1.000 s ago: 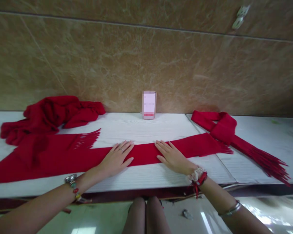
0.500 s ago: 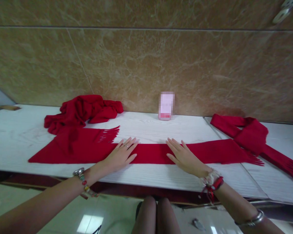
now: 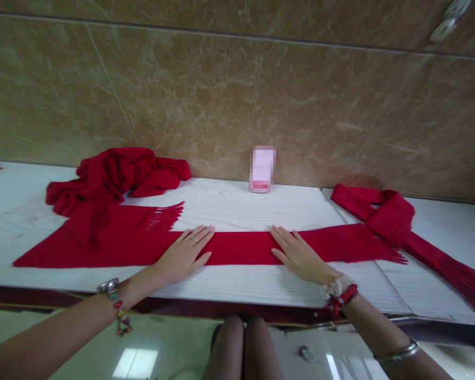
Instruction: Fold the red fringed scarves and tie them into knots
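At the left of the white counter (image 3: 229, 287), bunched red cloth (image 3: 114, 174) near the wall (image 3: 221, 105); impossible to tell whether separate from the red scarf (image 3: 241, 248) just in front. Along the counter's near side, this scarf stretched sideways, doubled back at the left corner, with its fringe (image 3: 166, 217) pointing right. Next, left hand (image 3: 184, 258) palm-down on the strip: grip fully spread, nothing grasped. Behind the bare middle, a phone (image 3: 262, 170) leaning against the wall. Compared with a second ago, a wider gap between the two sets of fingertips: hence, seemingly, a longer stretch of cloth uncovered and lying smooth there. Then right hand (image 3: 298, 256), equally flat, grip just as unclosed and holding nothing. At far right, a looped second scarf (image 3: 391, 216) against the strip's other end.
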{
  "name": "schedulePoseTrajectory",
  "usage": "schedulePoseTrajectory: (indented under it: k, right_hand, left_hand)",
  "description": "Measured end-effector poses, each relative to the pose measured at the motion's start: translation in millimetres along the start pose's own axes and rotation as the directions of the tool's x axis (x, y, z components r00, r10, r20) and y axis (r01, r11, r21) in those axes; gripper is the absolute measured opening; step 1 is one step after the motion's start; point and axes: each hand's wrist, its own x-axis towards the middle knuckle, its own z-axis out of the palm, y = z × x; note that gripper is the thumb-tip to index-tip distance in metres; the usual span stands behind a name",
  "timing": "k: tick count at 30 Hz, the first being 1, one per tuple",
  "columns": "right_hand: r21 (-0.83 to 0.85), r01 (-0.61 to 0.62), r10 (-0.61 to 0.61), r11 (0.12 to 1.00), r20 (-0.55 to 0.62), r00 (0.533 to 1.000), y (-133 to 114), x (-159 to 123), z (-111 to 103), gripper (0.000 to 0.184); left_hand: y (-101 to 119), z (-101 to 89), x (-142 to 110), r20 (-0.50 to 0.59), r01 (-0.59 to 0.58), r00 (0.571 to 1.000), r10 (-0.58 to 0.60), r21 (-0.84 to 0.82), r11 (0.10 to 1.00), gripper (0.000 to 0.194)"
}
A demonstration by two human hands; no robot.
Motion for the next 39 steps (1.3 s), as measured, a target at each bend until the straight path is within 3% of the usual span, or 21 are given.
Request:
schedulePoseTrajectory:
  k: [4,7,11,16,21,25,30,35,39]
  right_hand:
    - [-0.068,-0.059,0.055,0.996,-0.066,0.996,44.2,-26.6,4.7,0.05]
    - [-0.086,-0.1,0.09,0.991,-0.107,0.99,51.9,-31.2,5.7,0.049]
    - [-0.069,-0.123,0.116,0.99,-0.099,0.988,29.4,-21.4,-1.7,0.048]
    - [-0.004,0.061,-0.061,0.998,-0.054,0.997,-3.2,-18.0,-18.9,0.046]
    - [-0.139,0.163,-0.173,0.977,-0.063,0.983,-7.9,-28.6,-27.6,0.033]
    - [-0.255,0.238,-0.264,0.937,-0.073,0.962,-9.8,-29.9,-33.3,0.032]
    - [-0.287,0.221,-0.251,0.932,-0.072,0.965,-20.8,-21.8,-39.0,0.026]
    - [-0.209,0.159,-0.199,0.965,-0.188,0.962,-16.9,-20.9,-29.6,0.028]
    - [-0.151,0.152,-0.195,0.977,-0.341,0.92,-9.5,-20.6,-19.4,0.025]
  left_hand:
    - [0.3,3.5,1.3,-0.01,0.011,1.0,-0.011,-0.009,1.0,0.051]
    - [7.2,3.1,10.0,0.005,0.025,1.0,-0.025,-0.018,1.0,0.051]
    - [26.1,-6.7,34.4,0.071,0.011,0.997,-0.007,-0.065,0.998,0.051]
    - [49.0,-20.7,75.2,0.076,-0.094,0.992,0.106,-0.148,0.985,0.046]
    - [61.8,-24.9,113.8,0.078,-0.229,0.964,0.253,-0.23,0.946,0.034]
    - [70.6,-37.4,138.1,0.252,-0.192,0.931,0.263,-0.272,0.943,0.028]
    - [78.8,-55.3,158.6,0.51,-0.104,0.837,0.196,-0.203,0.974,0.028]
    - [83.1,-56.7,173.9,0.59,-0.063,0.785,0.19,-0.229,0.971,0.031]
    - [87.1,-55.4,185.1,0.605,-0.038,0.774,0.186,-0.25,0.968,0.027]
